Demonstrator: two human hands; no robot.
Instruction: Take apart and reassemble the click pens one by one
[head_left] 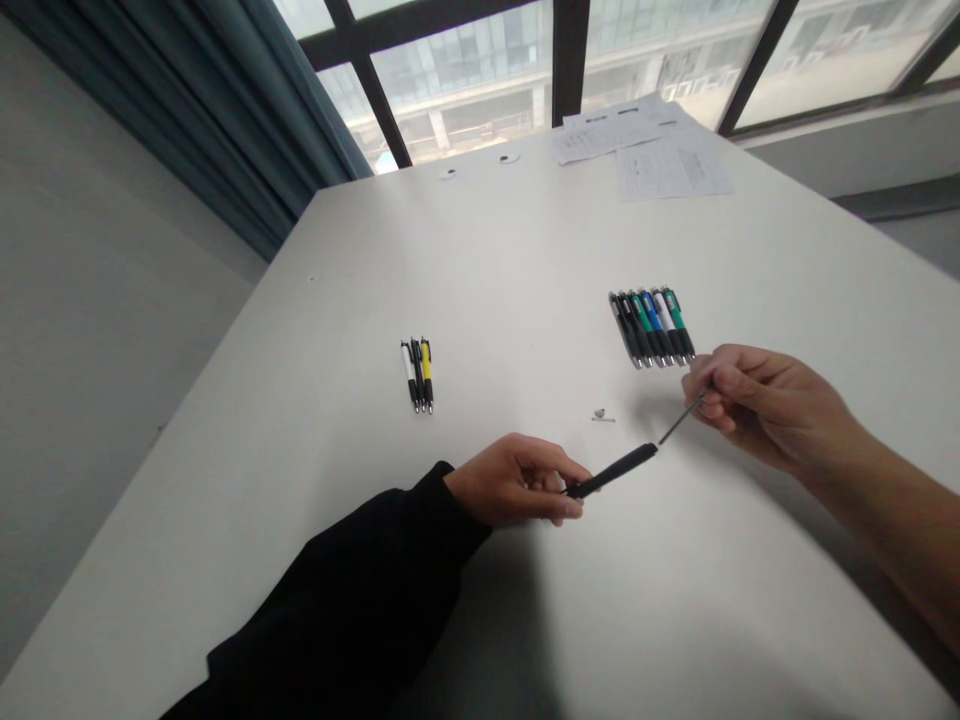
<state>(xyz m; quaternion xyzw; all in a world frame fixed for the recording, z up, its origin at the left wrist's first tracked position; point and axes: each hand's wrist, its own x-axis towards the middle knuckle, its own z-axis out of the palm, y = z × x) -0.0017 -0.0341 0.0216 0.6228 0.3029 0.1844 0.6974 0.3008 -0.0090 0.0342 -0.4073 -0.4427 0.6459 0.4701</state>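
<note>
While I watch through the head camera, my left hand [517, 480] pinches the rear end of a black pen barrel [615, 471] between thumb and fingers. The barrel is held over the near part of the white table [487, 270], between my two hands; its long axis runs up and to the right in my view, with the free end pointing toward my right hand [772, 405]. That hand is closed too, thumb against curled fingers, gripping the upper end of a thin dark rod [684, 415]. The rod slants more steeply than the barrel, and its lower end comes down to the barrel's free end; from here I can't tell whether the two touch.

Just beyond the barrel, I see small metal pieces [602, 415] on the table. Past my right hand lies a row of six pens [651, 327], side by side: black, black, green, blue, white, green. Their silver tips point toward me, and their long axes lean, clicker ends to the left. Over on the left lie three pens [417, 375], white, black and yellow, close together, tips also my way. At the far edge, near the window [465, 80], some papers [667, 168] overlap; their writing is too small for me to read, as is any lettering on the pens
</note>
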